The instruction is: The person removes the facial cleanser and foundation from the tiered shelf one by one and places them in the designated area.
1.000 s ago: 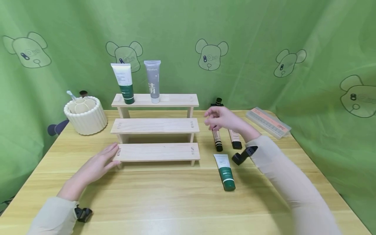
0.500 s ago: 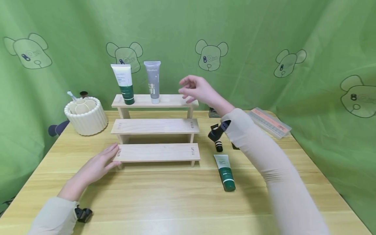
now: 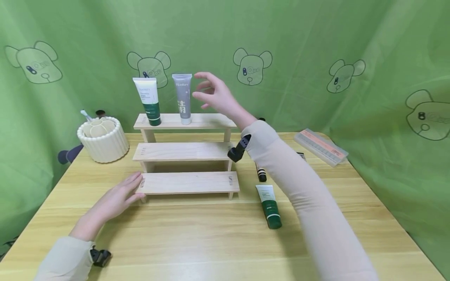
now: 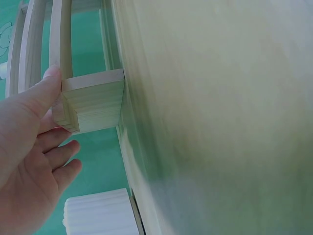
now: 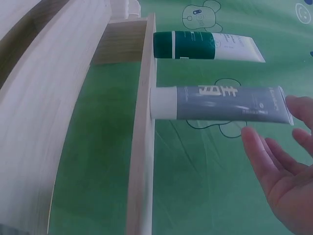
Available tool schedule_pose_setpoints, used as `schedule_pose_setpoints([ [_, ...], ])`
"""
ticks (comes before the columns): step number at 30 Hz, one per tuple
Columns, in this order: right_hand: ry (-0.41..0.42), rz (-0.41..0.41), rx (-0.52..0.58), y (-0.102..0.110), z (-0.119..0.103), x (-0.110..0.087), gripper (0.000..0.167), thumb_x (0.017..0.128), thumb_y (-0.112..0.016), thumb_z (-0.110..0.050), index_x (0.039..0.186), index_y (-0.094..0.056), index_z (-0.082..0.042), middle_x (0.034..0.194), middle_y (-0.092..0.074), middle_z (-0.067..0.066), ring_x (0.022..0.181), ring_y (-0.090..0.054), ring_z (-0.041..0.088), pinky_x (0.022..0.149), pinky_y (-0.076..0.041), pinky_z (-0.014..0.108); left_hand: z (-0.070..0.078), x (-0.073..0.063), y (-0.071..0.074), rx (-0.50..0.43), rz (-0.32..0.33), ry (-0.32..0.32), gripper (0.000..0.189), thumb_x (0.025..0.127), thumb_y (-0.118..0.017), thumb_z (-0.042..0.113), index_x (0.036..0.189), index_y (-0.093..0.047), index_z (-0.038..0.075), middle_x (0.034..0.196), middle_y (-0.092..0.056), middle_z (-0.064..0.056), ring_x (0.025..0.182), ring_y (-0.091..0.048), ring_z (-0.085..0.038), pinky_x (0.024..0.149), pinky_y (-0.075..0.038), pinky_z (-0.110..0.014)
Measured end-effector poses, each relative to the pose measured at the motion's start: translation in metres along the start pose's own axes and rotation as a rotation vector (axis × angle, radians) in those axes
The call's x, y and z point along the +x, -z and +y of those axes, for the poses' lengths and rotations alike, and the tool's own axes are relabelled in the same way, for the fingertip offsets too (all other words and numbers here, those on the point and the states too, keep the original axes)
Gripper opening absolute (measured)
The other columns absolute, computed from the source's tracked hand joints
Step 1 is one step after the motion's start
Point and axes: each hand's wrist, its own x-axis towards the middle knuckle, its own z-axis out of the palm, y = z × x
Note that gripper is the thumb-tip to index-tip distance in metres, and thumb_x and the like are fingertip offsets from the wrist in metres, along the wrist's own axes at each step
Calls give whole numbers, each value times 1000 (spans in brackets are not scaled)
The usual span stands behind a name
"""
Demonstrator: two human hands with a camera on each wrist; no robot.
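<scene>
- The right hand (image 3: 216, 95) is above the top shelf, on the right side of the grey tube (image 3: 183, 99). Its fingers and thumb are spread apart, half bent, and they hold nothing. One finger is very near the upper end of the tube; whether it touches, one cannot tell.
- The grey tube stands upright on its white cap, on the top shelf of the three-step wooden rack (image 3: 186, 183).
- The left hand (image 3: 114, 199) pinches the left end of the lowest shelf between thumb and fingers. In the left wrist view, the thumb lies on the front edge.
- A white-and-green tube (image 3: 150, 102) stands on the same top shelf, to the left of the grey one and apart from it.
- On the wooden table (image 3: 193, 242), to the right of the rack, lies a second such tube (image 3: 269, 207). Behind it is a black-banded tube (image 3: 261, 173), partly hidden by the right sleeve (image 3: 309, 195).
- Farther back lies a flat clear case (image 3: 321, 146).
- A ribbed white cup (image 3: 105, 144) stands at the left.
</scene>
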Motion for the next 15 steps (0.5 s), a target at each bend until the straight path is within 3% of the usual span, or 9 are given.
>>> schedule_pose_setpoints([
  [6,23,21,8,-10,-2,13,60,85,-64,-4,139,-39,-15,124,-50,15,104,-55,23,72,-55,35,0,0,0,-10,1,4,62,91,-58,29,135,-37,-10,142,-28,-27,126,-29,-45,102,-25,-57],
  [15,22,62,13,-19,13,27,52,87,-62,-4,135,-46,-18,113,-58,10,95,-58,21,69,-55,32,0,0,-1,-8,6,-5,62,91,-58,30,135,-36,-9,142,-28,-26,127,-29,-45,102,-25,-57],
])
